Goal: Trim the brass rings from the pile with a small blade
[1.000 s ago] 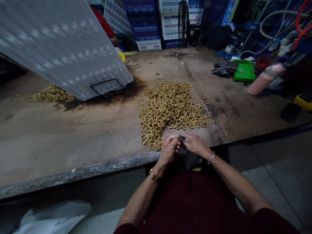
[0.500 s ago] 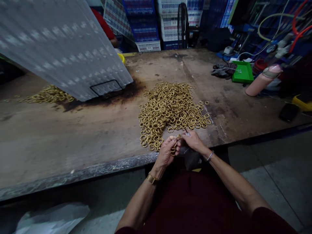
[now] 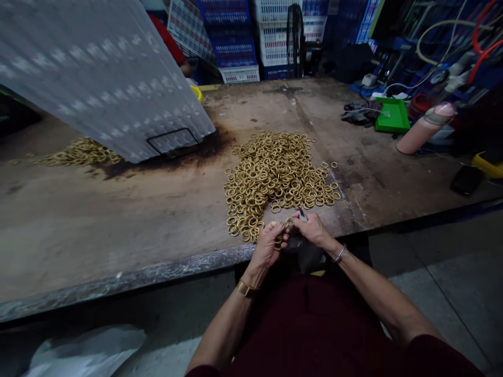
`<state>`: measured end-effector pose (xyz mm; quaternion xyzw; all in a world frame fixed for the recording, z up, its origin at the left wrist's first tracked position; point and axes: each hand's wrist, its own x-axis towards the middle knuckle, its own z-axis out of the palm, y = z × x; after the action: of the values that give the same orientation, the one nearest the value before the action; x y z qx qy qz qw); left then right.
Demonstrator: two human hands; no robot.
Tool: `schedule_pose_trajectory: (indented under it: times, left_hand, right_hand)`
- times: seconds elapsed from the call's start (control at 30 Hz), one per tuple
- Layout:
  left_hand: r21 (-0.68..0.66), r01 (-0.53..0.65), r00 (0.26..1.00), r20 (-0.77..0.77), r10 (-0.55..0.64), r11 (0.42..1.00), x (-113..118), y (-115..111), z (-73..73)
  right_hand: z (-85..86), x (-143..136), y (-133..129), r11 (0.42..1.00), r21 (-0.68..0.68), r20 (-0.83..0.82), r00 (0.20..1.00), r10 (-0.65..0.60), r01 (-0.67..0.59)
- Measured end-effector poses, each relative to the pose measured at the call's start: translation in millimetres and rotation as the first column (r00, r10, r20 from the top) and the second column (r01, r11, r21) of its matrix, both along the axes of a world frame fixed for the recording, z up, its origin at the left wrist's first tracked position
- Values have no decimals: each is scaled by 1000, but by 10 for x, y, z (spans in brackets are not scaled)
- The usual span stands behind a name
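Note:
My left hand is closed around several brass-coloured rings at the table's front edge. One ring sits upright between the two hands, at the fingertips of both. My right hand is closed on a small grey tool with a dark pointed tip, perhaps a small blade; most of it is hidden by the fingers. Just beyond the hands, a large heap of the same rings spreads over the wooden table. Below the hands hangs something dark that I cannot make out.
A tall grey ribbed panel stands on the left, with a second ring pile beside it. To the right are a pink bottle, a green tray and a black phone-like object. Behind the panel, a person's red sleeve shows.
My hands have drawn slightly closer at the ring, and the right-hand tool's dark tip shows more clearly. The heap looks the same.

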<state>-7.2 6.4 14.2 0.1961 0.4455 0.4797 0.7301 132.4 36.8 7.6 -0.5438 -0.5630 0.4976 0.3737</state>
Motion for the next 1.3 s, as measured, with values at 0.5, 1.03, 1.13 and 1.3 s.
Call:
schedule_pose_trajectory:
  times: [0.5,1.03,1.13,1.3]
  left_hand:
    - [309,72,896,-439,75,948,65,-88,-43]
    - [138,29,994,-104,-15,990,70,-116,8]
    - [130,6,994,-112,9,992,63,-102,6]
    - [168,11,985,-170,18,986,61,-88,-34]
  right_hand:
    - [116,-1,-19,999,-2,58,998,35,-35]
    - [7,44,6,997,57,145,988,-53,45]
    - [-15,89,-35,984,173,302,953,-13,-41]
    - [6,77,-143,930,209,556,819,140,-301]
